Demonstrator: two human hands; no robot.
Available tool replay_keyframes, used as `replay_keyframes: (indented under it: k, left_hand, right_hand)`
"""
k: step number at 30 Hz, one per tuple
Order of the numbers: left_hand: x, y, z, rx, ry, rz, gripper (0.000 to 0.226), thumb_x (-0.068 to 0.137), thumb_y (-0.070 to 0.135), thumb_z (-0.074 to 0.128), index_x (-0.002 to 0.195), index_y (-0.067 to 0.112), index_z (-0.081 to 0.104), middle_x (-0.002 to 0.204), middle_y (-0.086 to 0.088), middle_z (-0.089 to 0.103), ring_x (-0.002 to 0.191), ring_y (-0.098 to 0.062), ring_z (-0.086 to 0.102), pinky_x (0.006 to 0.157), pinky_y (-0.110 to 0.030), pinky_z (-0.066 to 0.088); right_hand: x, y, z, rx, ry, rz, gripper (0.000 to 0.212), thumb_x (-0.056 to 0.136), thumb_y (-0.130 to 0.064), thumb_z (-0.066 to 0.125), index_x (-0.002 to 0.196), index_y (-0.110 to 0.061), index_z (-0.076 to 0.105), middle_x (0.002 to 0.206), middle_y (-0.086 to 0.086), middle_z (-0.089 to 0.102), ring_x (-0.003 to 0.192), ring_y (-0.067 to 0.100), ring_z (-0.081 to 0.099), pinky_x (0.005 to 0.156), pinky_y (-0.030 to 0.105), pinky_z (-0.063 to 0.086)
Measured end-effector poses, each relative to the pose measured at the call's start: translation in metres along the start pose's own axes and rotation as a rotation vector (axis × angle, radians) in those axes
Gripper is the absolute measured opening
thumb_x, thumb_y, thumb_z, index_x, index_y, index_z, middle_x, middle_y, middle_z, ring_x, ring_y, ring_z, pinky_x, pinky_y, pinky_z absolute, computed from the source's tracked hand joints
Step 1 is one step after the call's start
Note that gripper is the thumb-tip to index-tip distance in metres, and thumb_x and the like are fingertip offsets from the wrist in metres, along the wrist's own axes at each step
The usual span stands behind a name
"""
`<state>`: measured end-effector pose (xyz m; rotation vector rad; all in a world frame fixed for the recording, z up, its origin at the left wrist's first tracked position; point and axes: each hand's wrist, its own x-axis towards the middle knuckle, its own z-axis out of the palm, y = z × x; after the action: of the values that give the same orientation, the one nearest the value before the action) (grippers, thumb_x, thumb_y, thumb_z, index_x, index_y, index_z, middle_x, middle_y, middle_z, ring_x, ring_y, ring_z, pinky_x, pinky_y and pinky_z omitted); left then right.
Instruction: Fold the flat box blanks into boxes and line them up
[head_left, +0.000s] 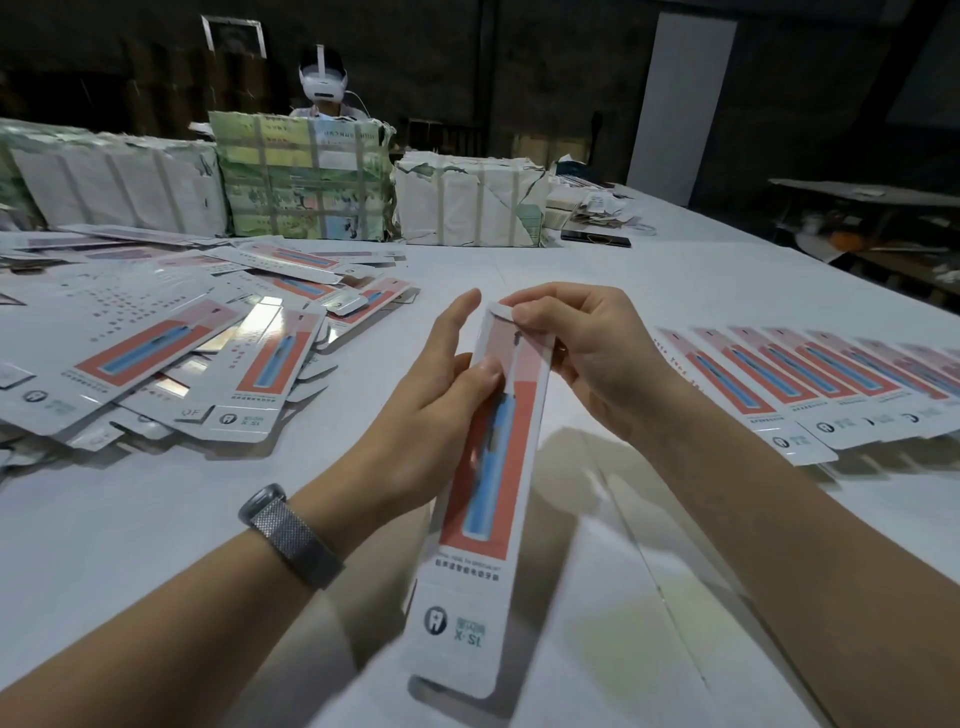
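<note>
left hand (434, 395): fingers mostly straight and loosely spread, thumb pressed on the printed face of the long white cardboard box with red panel and blue toothbrush picture (485, 483), palm against its left edge; gripping it.
right hand (576, 343): fingers curled, thumb and forefinger pinched on the box's far end flap.
box axis: long axis runs from near the camera away, far end tipped slightly right; logo end nearest, open flap at near end.
box place: held above the white table (675, 597), centre.
loose pile of flat box blanks (171, 343): left of held box, overlapping, on table.
row of folded boxes (810, 384): right of held box, side by side.
grey mesh wristband (288, 535): left wrist.
</note>
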<state>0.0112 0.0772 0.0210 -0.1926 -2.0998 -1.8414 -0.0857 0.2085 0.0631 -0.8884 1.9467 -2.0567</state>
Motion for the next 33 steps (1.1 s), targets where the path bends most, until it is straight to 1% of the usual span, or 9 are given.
replay_keyframes:
  k: [4, 8, 12, 14, 17, 20, 22, 27, 33]
  left_hand:
    - [-0.001, -0.003, -0.001, 0.077, -0.044, 0.043, 0.055, 0.093, 0.041, 0.045, 0.144, 0.055, 0.026, 0.09, 0.013, 0.07, 0.077, -0.014, 0.07, 0.083, -0.043, 0.06]
    - [-0.001, -0.005, -0.002, 0.117, -0.022, 0.09, 0.055, 0.094, 0.039, 0.045, 0.143, 0.056, 0.028, 0.097, 0.008, 0.07, 0.08, -0.007, 0.067, 0.077, -0.027, 0.055]
    - [-0.001, -0.004, -0.001, 0.068, -0.004, 0.044, 0.05, 0.093, 0.038, 0.046, 0.133, 0.065, 0.038, 0.088, 0.011, 0.068, 0.078, -0.017, 0.066, 0.084, -0.054, 0.059]
    - [-0.001, -0.003, -0.001, 0.054, 0.007, 0.036, 0.048, 0.092, 0.038, 0.046, 0.132, 0.065, 0.039, 0.086, 0.011, 0.067, 0.076, -0.02, 0.066, 0.084, -0.059, 0.058]
    - [0.0, 0.0, -0.002, 0.016, 0.021, 0.017, 0.045, 0.092, 0.038, 0.046, 0.128, 0.064, 0.041, 0.085, 0.009, 0.069, 0.075, -0.025, 0.07, 0.082, -0.057, 0.059]
    - [0.0, 0.003, -0.002, -0.018, 0.036, -0.002, 0.042, 0.091, 0.035, 0.047, 0.125, 0.058, 0.045, 0.083, 0.007, 0.069, 0.072, -0.026, 0.07, 0.079, -0.058, 0.061]
    - [-0.001, 0.005, -0.003, -0.025, 0.046, -0.017, 0.041, 0.089, 0.034, 0.048, 0.124, 0.055, 0.045, 0.08, 0.007, 0.069, 0.071, -0.025, 0.07, 0.077, -0.059, 0.061]
    - [-0.002, 0.009, -0.002, -0.053, 0.057, -0.015, 0.035, 0.087, 0.03, 0.048, 0.114, 0.05, 0.048, 0.079, 0.006, 0.068, 0.068, -0.025, 0.068, 0.073, -0.057, 0.062]
    - [-0.001, 0.006, 0.0, -0.072, 0.044, 0.005, 0.028, 0.088, 0.033, 0.049, 0.111, 0.049, 0.045, 0.075, 0.007, 0.067, 0.066, -0.02, 0.068, 0.066, -0.042, 0.063]
  right_hand:
    - [0.002, 0.003, -0.004, -0.052, 0.039, -0.066, 0.02, 0.088, -0.003, 0.063, 0.073, -0.011, 0.073, 0.072, 0.013, 0.064, 0.074, 0.027, 0.052, 0.074, 0.041, 0.043]
    - [0.004, 0.002, -0.011, -0.059, -0.035, -0.041, 0.02, 0.091, -0.004, 0.061, 0.076, -0.009, 0.073, 0.073, 0.002, 0.071, 0.069, 0.014, 0.063, 0.068, 0.029, 0.053]
    - [0.003, 0.003, -0.012, -0.132, -0.042, -0.061, 0.028, 0.093, -0.01, 0.061, 0.072, -0.018, 0.077, 0.088, 0.015, 0.074, 0.075, 0.019, 0.064, 0.076, 0.042, 0.053]
    - [0.002, 0.003, -0.01, -0.148, -0.034, -0.083, 0.025, 0.095, -0.014, 0.06, 0.077, -0.018, 0.078, 0.089, 0.018, 0.073, 0.077, 0.021, 0.062, 0.075, 0.043, 0.051]
    - [0.0, 0.002, -0.009, -0.162, -0.038, -0.099, 0.024, 0.095, -0.023, 0.056, 0.089, -0.016, 0.078, 0.087, 0.011, 0.074, 0.081, 0.022, 0.063, 0.069, 0.041, 0.051]
    - [-0.002, 0.002, -0.009, -0.181, -0.056, -0.136, 0.018, 0.097, -0.012, 0.058, 0.096, -0.012, 0.076, 0.09, 0.01, 0.074, 0.082, 0.029, 0.064, 0.076, 0.056, 0.052]
    - [-0.004, 0.002, -0.007, -0.209, -0.063, -0.163, 0.016, 0.097, -0.01, 0.059, 0.101, -0.011, 0.075, 0.087, 0.008, 0.072, 0.084, 0.039, 0.064, 0.079, 0.059, 0.051]
    - [-0.005, -0.001, -0.006, -0.149, -0.092, -0.213, 0.017, 0.095, -0.003, 0.059, 0.098, -0.01, 0.074, 0.095, 0.02, 0.065, 0.091, 0.053, 0.056, 0.079, 0.062, 0.049]
    - [-0.006, -0.001, -0.003, -0.192, -0.091, -0.239, 0.018, 0.097, -0.007, 0.056, 0.091, -0.01, 0.073, 0.091, 0.011, 0.065, 0.085, 0.043, 0.06, 0.076, 0.056, 0.051]
